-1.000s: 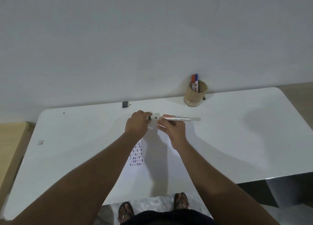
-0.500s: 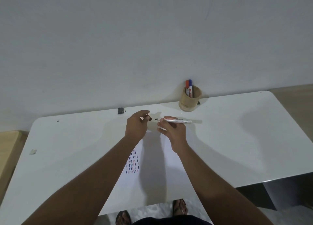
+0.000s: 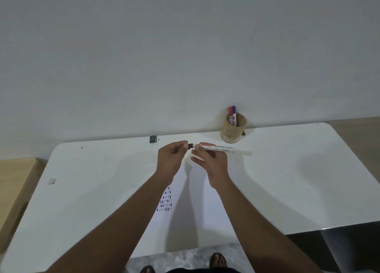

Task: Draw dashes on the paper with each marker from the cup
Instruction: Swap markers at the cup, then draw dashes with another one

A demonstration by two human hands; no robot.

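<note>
My right hand [image 3: 209,161] holds a white marker [image 3: 218,148] level above the table, its tip pointing left. My left hand [image 3: 171,157] pinches the small black cap [image 3: 190,145] right at the marker's tip; whether the cap is seated I cannot tell. The white paper [image 3: 195,211] lies below my hands, with rows of short dark and red dashes [image 3: 165,200] on its left side. A round wooden cup [image 3: 233,131] stands at the back by the wall, with a red marker [image 3: 230,113] and a blue marker [image 3: 234,112] upright in it.
The white table [image 3: 287,180] stands against a grey wall. A small black clip [image 3: 152,139] sits at the back edge and a scrap of tape [image 3: 51,181] lies at the left. A wooden surface [image 3: 12,180] adjoins on the left. My feet [image 3: 218,261] show below the front edge.
My left hand has brought the black cap rightward to the marker's tip, closing the small gap seen half a second ago. The view has shifted slightly.
</note>
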